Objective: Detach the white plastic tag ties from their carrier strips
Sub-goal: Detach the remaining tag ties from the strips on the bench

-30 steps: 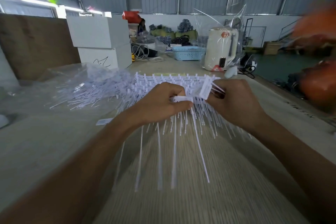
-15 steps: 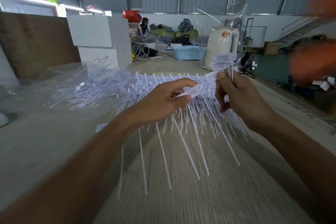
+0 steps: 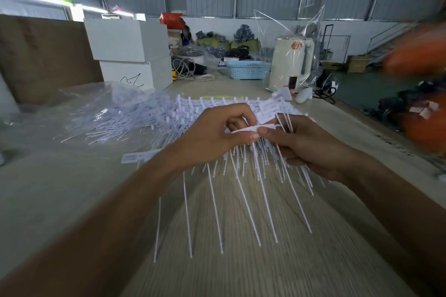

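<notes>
Above the tabletop (image 3: 72,200), a carrier strip (image 3: 246,129) w/ tag ties (image 3: 241,190) was pinched by left hand (image 3: 212,137) & right hand (image 3: 306,144), held together. Ties were judged light, springy, thin; best gripped at tag heads (image 3: 268,106), near the strip.

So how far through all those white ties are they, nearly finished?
Hard to say exactly, but not nearly. Done: a heap of loose ties lies on the table's left side. In hand: the left hand and right hand both pinch a carrier strip with ties hanging from it. Left: a stack of full strips beyond the hands.
</notes>
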Demonstrator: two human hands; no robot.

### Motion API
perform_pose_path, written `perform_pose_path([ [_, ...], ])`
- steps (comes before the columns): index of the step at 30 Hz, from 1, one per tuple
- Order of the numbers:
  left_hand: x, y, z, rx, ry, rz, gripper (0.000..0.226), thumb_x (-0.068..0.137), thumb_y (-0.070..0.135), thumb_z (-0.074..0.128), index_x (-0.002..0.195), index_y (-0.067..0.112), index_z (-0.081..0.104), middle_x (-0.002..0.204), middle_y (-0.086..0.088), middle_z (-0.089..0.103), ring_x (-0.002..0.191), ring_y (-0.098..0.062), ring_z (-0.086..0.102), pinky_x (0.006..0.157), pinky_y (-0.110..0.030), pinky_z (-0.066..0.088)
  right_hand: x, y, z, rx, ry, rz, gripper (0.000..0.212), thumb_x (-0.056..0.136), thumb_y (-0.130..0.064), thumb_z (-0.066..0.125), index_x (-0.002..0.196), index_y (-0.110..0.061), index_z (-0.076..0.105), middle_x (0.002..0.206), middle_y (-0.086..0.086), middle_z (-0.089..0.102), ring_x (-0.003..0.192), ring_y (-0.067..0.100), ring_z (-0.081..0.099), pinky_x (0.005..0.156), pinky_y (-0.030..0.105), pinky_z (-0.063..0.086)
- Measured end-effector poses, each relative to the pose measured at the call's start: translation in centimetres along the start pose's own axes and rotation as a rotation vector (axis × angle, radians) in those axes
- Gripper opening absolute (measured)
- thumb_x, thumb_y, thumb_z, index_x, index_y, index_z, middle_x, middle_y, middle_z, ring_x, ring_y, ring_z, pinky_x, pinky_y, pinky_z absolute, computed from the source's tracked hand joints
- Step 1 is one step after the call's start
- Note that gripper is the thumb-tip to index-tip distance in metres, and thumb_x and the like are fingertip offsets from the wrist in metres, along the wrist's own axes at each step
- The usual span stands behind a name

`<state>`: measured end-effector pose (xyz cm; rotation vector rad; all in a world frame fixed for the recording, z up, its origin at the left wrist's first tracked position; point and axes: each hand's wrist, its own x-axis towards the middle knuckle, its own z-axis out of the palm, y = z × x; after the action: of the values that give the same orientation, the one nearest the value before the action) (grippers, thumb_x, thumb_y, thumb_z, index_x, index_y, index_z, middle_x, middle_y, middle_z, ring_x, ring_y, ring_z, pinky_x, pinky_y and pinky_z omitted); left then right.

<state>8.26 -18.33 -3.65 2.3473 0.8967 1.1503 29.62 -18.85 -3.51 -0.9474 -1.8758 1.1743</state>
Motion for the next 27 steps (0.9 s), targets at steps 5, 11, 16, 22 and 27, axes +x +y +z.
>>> perform_pose_path([
  [5, -0.1, -0.5, -0.2, 0.092, 0.052, -0.029, 0.011, 0.087, 0.022, 0.077, 0.095, 0.015, 0.073, 0.086, 0.0, 0.074, 0.079, -0.009, 0.067, 0.075, -0.017, 0.046, 0.2, 0.2, 0.2, -0.02, 0.002, 0.002, 0.025, 0.096, -0.034, 0.065, 0.072, -0.04, 0.067, 0.063, -0.001, 0.04, 0.047, 0.008, 0.029, 0.042, 0.021, 0.023],
  [11, 0.0, -0.6, 0.3, 0.271, 0.043, -0.152, 0.018, 0.096, 0.038, 0.063, 0.098, 0.021, 0.069, 0.088, 0.003, 0.071, 0.081, -0.013, 0.066, 0.075, -0.036, 0.051, 0.4, 0.3, 0.5, 0.023, 0.063, -0.008, 0.028, 0.101, -0.03, 0.058, 0.074, -0.036, 0.063, 0.058, -0.004, 0.04, 0.048, 0.011, 0.026, 0.045, 0.024, 0.021],
  [16, -0.3, -0.2, 0.3, 0.19, 0.054, -0.214, 0.026, 0.104, 0.035, 0.047, 0.085, 0.019, 0.057, 0.072, 0.002, 0.067, 0.065, -0.016, 0.065, 0.068, -0.037, 0.053, 0.3, 0.3, 0.6, 0.061, 0.031, -0.035, 0.036, 0.102, -0.028, 0.056, 0.07, -0.041, 0.062, 0.057, -0.005, 0.039, 0.048, 0.011, 0.025, 0.044, 0.024, 0.02],
  [22, 0.3, 0.1, 0.2, 0.122, 0.098, -0.281, 0.036, 0.102, 0.02, 0.053, 0.066, 0.015, 0.053, 0.059, 0.005, 0.047, 0.059, -0.013, 0.046, 0.068, -0.036, 0.042, 0.3, 0.5, 1.2, -0.46, 0.145, -0.296, 0.01, 0.103, -0.027, 0.053, 0.099, -0.027, 0.062, 0.07, -0.003, 0.057, 0.06, 0.012, 0.051, 0.06, 0.033, 0.046],
  [27, 0.3, 0.7, -0.3, -0.158, 0.11, -0.344, 0.049, 0.101, 0.006, 0.052, 0.053, 0.017, 0.054, 0.057, 0.002, 0.044, 0.06, -0.013, 0.046, 0.077, -0.03, 0.047, 0.1, -0.1, 0.9, -0.693, 0.193, -0.522, 0.014, 0.104, -0.019, 0.053, 0.094, -0.01, 0.058, 0.071, -0.006, 0.06, 0.062, 0.01, 0.054, 0.06, 0.024, 0.041],
])
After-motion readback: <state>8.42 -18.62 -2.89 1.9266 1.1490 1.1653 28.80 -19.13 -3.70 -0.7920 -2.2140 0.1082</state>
